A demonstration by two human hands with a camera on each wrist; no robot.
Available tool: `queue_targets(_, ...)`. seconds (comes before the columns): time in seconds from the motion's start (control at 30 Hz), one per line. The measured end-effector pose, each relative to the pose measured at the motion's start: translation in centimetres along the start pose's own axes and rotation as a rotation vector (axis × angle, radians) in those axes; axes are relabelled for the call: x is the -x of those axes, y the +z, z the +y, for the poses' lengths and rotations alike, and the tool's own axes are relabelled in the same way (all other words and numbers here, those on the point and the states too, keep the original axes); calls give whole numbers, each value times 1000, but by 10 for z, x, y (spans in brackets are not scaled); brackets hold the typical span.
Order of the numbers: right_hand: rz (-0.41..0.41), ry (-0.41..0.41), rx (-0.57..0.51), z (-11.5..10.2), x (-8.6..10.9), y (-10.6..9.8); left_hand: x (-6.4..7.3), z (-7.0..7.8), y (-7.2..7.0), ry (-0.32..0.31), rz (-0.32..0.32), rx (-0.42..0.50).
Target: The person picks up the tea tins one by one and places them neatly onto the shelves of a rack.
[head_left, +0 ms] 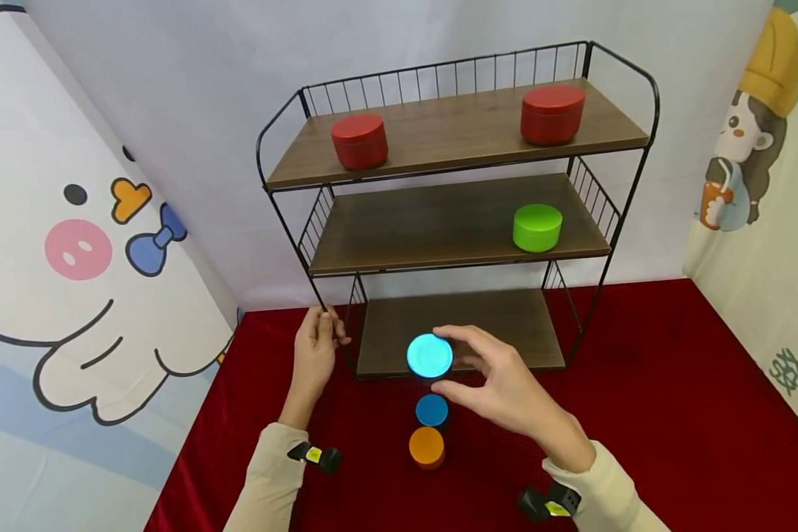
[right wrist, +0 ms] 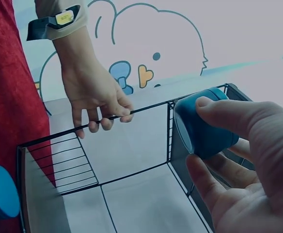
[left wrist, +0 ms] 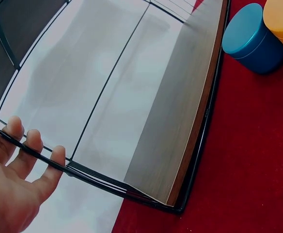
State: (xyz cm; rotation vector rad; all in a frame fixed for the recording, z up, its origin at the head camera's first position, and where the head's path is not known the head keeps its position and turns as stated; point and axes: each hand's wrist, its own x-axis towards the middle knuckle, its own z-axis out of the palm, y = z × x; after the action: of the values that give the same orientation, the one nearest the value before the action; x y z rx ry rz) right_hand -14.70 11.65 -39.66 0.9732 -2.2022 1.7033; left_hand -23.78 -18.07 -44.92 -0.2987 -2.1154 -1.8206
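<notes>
My right hand [head_left: 505,380] holds a round blue tin [head_left: 429,356] between thumb and fingers, in front of the bottom shelf [head_left: 459,318]; its lid looks bright light blue in the head view. From the right wrist view the tin [right wrist: 204,124] is tilted, with the thumb on one side and fingers below. My left hand [head_left: 315,355] grips the front left post of the black wire rack, its fingers [left wrist: 56,155] curled over the thin bar. Below the held tin, a darker blue tin [head_left: 431,410] and an orange tin [head_left: 427,448] stand on the red cloth.
The rack has three wooden shelves. Two red tins, one left [head_left: 360,142] and one right [head_left: 552,115], stand on the top shelf [head_left: 452,129]. A green tin [head_left: 537,228] sits at the right of the middle shelf [head_left: 425,225]. Red cloth [head_left: 665,384] covers the table.
</notes>
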Motion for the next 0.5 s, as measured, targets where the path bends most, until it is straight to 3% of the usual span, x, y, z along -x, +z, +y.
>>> queue_targets(0.5, 10, -63, 50, -12, -21, -8, -1, -1, -1, 5, -1, -11)
